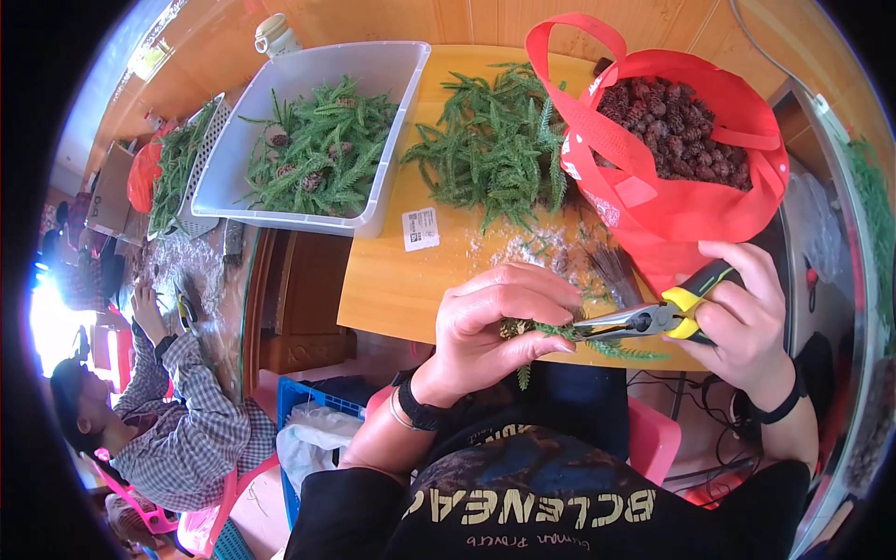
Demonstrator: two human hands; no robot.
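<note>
My left hand point(490, 322) pinches a green artificial pine sprig point(630, 352) with a small pine cone point(513, 329) at its base, above the table's near edge. In my right hand point(751, 317) is a pair of long-nose pliers point(644, 322) with yellow and dark handles. Their jaws reach left to the fingertips of my left hand, by the sprig's stem. What the tips grip there is too small to make out. A bunch of thin dark wire stems point(611, 277) lies on the table just beyond the pliers.
On the yellow table point(392, 289) are a pile of green sprigs point(499, 140), a white label point(420, 229) and white crumbs. A clear plastic bin point(210, 182) holds sprigs and cones; a red bag point(653, 224) holds pine cones point(672, 131). At left, a person point(196, 420) works at another table.
</note>
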